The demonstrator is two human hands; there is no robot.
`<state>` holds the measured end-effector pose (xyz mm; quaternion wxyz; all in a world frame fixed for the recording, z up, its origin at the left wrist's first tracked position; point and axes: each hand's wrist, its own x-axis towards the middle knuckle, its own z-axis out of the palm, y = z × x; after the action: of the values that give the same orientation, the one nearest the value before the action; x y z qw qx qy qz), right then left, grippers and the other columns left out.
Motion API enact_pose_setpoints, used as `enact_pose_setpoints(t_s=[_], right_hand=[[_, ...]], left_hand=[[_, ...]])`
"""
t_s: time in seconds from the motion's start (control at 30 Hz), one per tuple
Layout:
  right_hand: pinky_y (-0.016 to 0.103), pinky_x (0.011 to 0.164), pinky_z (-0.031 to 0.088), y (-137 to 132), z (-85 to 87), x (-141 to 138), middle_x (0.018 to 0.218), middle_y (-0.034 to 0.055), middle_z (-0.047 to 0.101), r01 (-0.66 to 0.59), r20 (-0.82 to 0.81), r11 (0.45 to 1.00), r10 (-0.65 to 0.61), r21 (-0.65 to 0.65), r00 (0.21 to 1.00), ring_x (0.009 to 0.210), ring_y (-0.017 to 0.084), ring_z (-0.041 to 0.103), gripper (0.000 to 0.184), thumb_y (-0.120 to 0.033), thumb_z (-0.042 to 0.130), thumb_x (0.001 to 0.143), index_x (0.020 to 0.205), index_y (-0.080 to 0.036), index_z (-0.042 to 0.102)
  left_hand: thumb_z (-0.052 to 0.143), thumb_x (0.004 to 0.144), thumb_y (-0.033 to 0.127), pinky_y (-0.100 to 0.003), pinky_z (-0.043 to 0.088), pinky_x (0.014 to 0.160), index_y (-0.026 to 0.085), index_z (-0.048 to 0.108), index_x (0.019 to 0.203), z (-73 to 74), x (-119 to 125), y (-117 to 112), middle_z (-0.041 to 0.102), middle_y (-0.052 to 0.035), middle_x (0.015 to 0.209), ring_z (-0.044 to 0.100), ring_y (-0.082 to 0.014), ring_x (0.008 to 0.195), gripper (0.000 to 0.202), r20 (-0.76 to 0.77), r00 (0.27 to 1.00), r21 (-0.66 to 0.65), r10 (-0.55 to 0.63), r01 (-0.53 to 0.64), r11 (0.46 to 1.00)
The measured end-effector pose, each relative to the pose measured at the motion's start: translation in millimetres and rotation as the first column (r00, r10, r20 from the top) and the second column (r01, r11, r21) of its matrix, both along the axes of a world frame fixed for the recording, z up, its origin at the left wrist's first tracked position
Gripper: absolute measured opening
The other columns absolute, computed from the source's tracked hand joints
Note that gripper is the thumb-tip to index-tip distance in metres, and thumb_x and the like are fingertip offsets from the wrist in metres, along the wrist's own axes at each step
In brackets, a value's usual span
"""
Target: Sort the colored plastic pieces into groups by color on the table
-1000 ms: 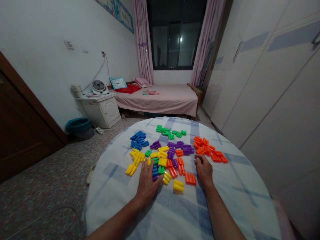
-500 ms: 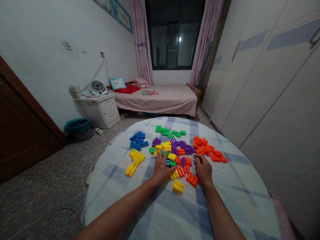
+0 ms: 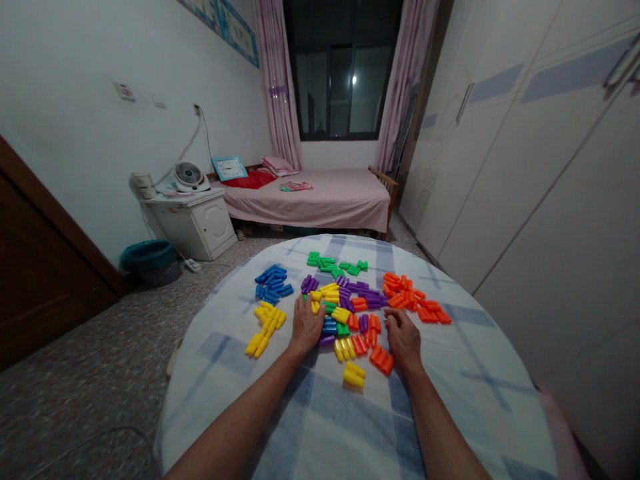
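The ridged plastic building pieces (image 3: 340, 313) lie across the middle of a round table under a white cloth with blue checks (image 3: 465, 393). A blue patch (image 3: 270, 283), a green patch (image 3: 333, 263), an orange patch (image 3: 407, 297) and a yellow patch (image 3: 264, 331) sit around a jumbled mix of colours. The left hand (image 3: 307, 327) is pressed down at the edge of that mix, its fingers (image 3: 303, 313) closed together and bent onto the pieces, though I can't tell whether they are gripping any. The right hand (image 3: 403, 339) rests just beside an orange row (image 3: 381, 360), its fingers (image 3: 393, 321) loosely curled and apparently empty, though they hide part of what lies beneath. The main risk, to my eye, is a hand pushing too broadly: the pieces sit so close that one sweep could shove strays into a neighbouring patch and blur the colours. Their rounded bodies may also roll on the soft cloth, and a dragging palm could ruck it, tipping nearby pieces out of line. A yellow pair (image 3: 354, 375) lies apart near the front and could easily be knocked by a forearm. In this dim light, purple and blue pieces might be mistaken for each other. Beyond the table stands a bed with a pink sheet (image 3: 305, 203).
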<state>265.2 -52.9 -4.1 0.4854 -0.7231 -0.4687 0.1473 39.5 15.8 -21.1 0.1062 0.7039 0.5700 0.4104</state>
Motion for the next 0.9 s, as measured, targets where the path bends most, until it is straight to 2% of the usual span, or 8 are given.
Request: enact_pose_setpoints(t_s=[0.13,0.27,0.37,0.43,0.5,0.63,0.77,0.9], right_hand=[[0.032,0.078,0.044,0.4,-1.6,1.6,0.096,0.0057,0.067,0.002,0.012,1.0,-0.002,-0.001,1.0,0.084,0.019,0.062,0.038,-0.037,0.038,0.077,0.098,-0.02,0.064],[0.031,0.078,0.044,1.6,-3.6,2.6,0.096,0.0058,0.067,-0.006,0.012,1.0,0.006,-0.003,1.0,0.084,0.019,0.062,0.038,-0.037,0.037,0.078,0.098,-0.02,0.064],[0.031,0.076,0.044,1.7,-3.6,2.5,0.096,0.0058,0.067,-0.005,0.009,1.0,0.006,-0.006,1.0,0.084,0.019,0.062,0.038,-0.038,0.037,0.078,0.099,-0.02,0.064],[0.031,0.076,0.045,1.5,-3.0,2.4,0.095,0.0055,0.067,-0.004,0.008,1.0,0.004,-0.007,1.0,0.083,0.019,0.062,0.039,-0.038,0.037,0.078,0.099,-0.02,0.064],[0.031,0.075,0.045,1.2,-2.1,2.2,0.093,0.0054,0.068,-0.002,0.01,1.0,0.002,-0.007,1.0,0.082,0.019,0.062,0.039,-0.038,0.037,0.078,0.099,-0.02,0.064],[0.031,0.078,0.043,0.7,-0.6,1.9,0.094,0.0056,0.068,0.004,0.027,1.0,-0.004,0.0,1.0,0.085,0.019,0.061,0.038,-0.038,0.037,0.077,0.097,-0.02,0.065],[0.031,0.078,0.043,0.6,-0.3,1.8,0.095,0.0054,0.067,0.001,0.035,1.0,-0.001,0.001,0.999,0.087,0.02,0.061,0.038,-0.037,0.036,0.077,0.097,-0.02,0.065],[0.031,0.076,0.044,1.6,-1.7,2.0,0.094,0.0061,0.068,0.005,0.024,1.0,-0.005,-0.012,1.0,0.084,0.02,0.061,0.039,-0.038,0.036,0.077,0.098,-0.02,0.064]], left_hand=[[0.04,0.088,0.04,-0.046,0.035,0.104,0.015,0.05,0.122,5.0,5.0,5.6,0.052,-0.0141,0.125,0.044,-0.0256,0.123,0.042,-0.046,0.997,0.004,-0.06,0.06,0.998],[0.041,0.088,0.037,-0.046,0.031,0.106,0.016,0.05,0.122,23.4,-0.2,27.0,0.043,-0.015,0.135,0.035,-0.0282,0.13,0.041,-0.061,0.998,0.08,0.005,0.0,0.997],[0.045,0.086,0.033,-0.051,0.025,0.108,0.013,0.047,0.123,31.8,-1.1,49.8,0.041,-0.0184,0.135,0.029,-0.0314,0.132,0.043,-0.061,0.998,-0.002,-0.002,0.002,1.0],[0.046,0.085,0.032,-0.052,0.027,0.106,0.011,0.049,0.12,32.2,1.5,60.8,0.046,-0.019,0.129,0.035,-0.0311,0.128,0.041,-0.06,0.997,-0.071,-0.054,0.05,0.996],[0.047,0.084,0.033,-0.047,0.035,0.102,0.013,0.055,0.112,29.9,5.8,65.6,0.055,-0.0151,0.119,0.046,-0.0271,0.118,0.035,-0.057,0.989,-0.099,-0.134,0.128,0.987],[0.047,0.084,0.034,-0.036,0.043,0.096,0.018,0.06,0.104,27.0,11.0,57.2,0.061,-0.0074,0.108,0.055,-0.0192,0.105,0.028,-0.037,0.963,-0.085,-0.266,0.262,0.961],[0.043,0.087,0.03,-0.041,0.036,0.103,0.017,0.057,0.111,33.1,2.3,32.2,0.056,-0.0111,0.121,0.047,-0.0219,0.12,0.031,0.018,0.97,-0.032,-0.242,0.243,0.97],[0.044,0.084,0.023,-0.036,0.046,0.091,0.018,0.059,0.104,38.6,-15.2,-0.9,0.059,-0.0093,0.109,0.055,-0.0199,0.106,0.025,0.142,0.962,0.011,-0.233,0.234,0.972]])
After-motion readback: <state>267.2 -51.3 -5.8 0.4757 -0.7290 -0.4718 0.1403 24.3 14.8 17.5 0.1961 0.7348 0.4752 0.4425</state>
